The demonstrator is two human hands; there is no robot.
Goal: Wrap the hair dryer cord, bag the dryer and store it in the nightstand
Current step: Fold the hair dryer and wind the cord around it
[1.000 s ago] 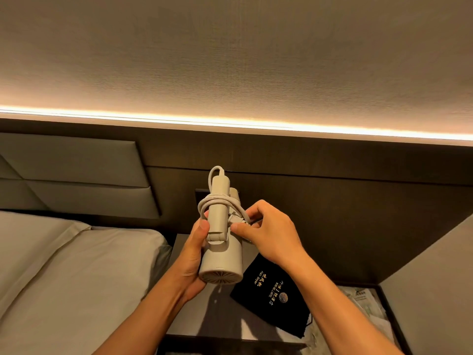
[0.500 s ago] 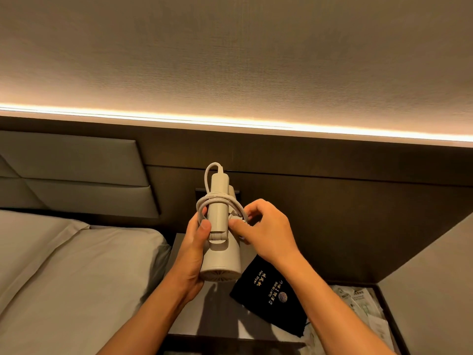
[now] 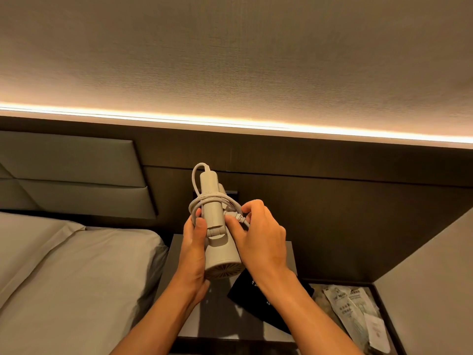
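A beige hair dryer (image 3: 222, 257) with its handle folded up is held in the air above the nightstand (image 3: 217, 319). My left hand (image 3: 192, 248) grips its barrel from the left. The cord (image 3: 212, 198) is looped around the handle in several turns. My right hand (image 3: 258, 237) pinches the cord's end against the dryer's right side. A black drawstring bag (image 3: 256, 303) with gold print lies flat on the nightstand top, partly hidden under my right forearm.
A bed with grey-white sheets (image 3: 76, 278) lies to the left. A dark wood wall panel with a socket plate (image 3: 231, 194) rises behind. Paper packets (image 3: 355, 313) sit in a lower tray at the right, beside a grey slanted surface (image 3: 430, 290).
My right hand has slid down and closer along the cord, pressing its end tighter to the dryer. The dryer stays held in about the same spot.
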